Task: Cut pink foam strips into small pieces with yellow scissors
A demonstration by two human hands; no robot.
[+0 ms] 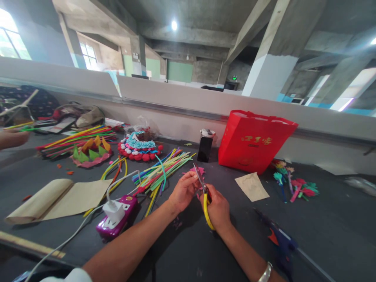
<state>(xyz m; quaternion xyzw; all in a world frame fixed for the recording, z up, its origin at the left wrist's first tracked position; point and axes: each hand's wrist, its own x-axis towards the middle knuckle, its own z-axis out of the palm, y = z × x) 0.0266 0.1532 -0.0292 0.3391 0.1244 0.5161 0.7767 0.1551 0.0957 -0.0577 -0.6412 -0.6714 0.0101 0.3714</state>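
Observation:
My right hand (216, 207) is closed round yellow-handled scissors (208, 213), whose blades point up and away toward my other hand. Close beside the blades, my left hand (185, 190) has its fingertips pinched together; whatever small piece they hold is too hidden to name. Behind the blades lie pink scraps (201, 170) on the dark table. A bundle of colourful pipe cleaners (167, 168) rests just beyond my left hand. Smaller scraps are scattered on the table under my hands.
A purple power strip (117, 223) with a white plug and cable lies left. At right are a glue gun (279, 239), brown paper (252, 187), pipe-cleaner flowers (299, 188) and a red bag (255, 141). A black bottle (205, 147) stands behind. Another person's hand (13, 139) shows far left.

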